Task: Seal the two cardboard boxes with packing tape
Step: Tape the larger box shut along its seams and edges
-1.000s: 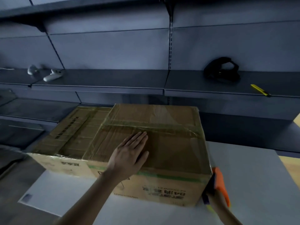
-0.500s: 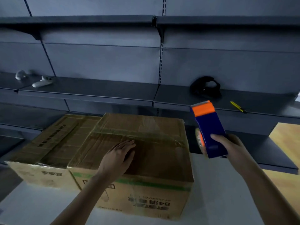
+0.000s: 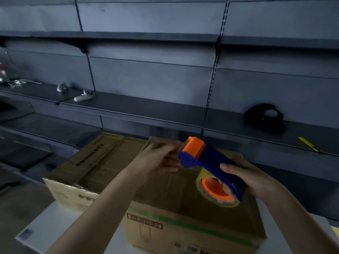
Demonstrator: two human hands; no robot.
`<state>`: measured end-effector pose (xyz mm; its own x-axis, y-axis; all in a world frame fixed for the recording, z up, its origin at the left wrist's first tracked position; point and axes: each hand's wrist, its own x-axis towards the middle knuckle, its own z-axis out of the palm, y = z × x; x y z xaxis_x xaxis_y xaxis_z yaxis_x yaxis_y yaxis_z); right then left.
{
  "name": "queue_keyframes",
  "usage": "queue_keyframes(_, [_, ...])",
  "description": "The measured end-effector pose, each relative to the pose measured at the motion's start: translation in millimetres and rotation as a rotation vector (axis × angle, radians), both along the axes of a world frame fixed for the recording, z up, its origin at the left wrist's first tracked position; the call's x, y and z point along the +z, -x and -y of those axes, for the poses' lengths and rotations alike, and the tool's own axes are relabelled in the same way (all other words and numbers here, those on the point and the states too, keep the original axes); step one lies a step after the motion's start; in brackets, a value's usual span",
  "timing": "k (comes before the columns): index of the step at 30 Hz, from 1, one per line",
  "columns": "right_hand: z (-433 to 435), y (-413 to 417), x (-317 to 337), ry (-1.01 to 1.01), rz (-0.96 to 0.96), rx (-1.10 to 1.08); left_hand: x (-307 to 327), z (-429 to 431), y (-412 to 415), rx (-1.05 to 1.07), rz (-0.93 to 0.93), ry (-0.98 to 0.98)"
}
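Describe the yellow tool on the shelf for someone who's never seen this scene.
Behind the cardboard boxes runs a wall of grey shelving. On its right-hand shelf, right of a bulky black strap bundle, lies the yellow tool. It is the only slim, bright yellow stick there, lying flat near the front edge.

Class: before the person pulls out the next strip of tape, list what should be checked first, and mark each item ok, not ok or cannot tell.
1. Right hand grips the tape dispenser: ok.
2. Tape roll sits in the dispenser: ok.
3. Left hand has the tape's loose end: cannot tell, blurred.
4. Near box has its flaps closed flat: ok.
5. Far box has its seam taped: cannot tell, too dim.
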<state>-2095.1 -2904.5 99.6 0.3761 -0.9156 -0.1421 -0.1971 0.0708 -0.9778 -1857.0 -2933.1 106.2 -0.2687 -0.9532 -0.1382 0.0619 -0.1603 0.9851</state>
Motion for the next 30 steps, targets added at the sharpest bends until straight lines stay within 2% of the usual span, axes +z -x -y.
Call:
queue_keyframes(4, [10.9, -20.9, 3.3, 0.031, -0.015, 0.059, -1.4, 11.0, -26.7, -0.028, 0.149, 0.031])
queue_keyframes(8, [20.4, -38.8, 4.9, 0.040, -0.029, 0.074, -2.0, 20.7, -46.8, -0.085, 0.083, -0.004])
queue_keyframes(10, [25.5, -47.6, 5.6, 0.031, -0.042, 0.080, -3.3, 26.8, -53.5, -0.091, 0.120, -0.008])
queue_keyframes(15, [43.7, -70.5, -0.1, -0.011, -0.194, 0.091, -7.9, 48.6, -66.7, -0.023, 0.517, 0.146])
queue_keyframes(17, [52.1, -77.3, -4.2, -0.032, -0.255, 0.025, -10.7, 56.5, -74.9, -0.016, 0.579, 0.188])
queue_keyframes(22, [67.8, -89.4, -0.7, -0.037, -0.357, -0.002, -20.4, 64.5, -92.0, -0.005, 0.535, 0.201])
queue_keyframes(26, [68.1, -100.8, 11.7, -0.034, -0.450, 0.015, -21.7, 68.1, -95.3, -0.006, 0.574, 0.255])
queue_keyframes(30, [70.3, -102.0, 20.8, -0.043, -0.544, -0.040, -24.9, 72.1, -96.6, -0.001, 0.504, 0.254])
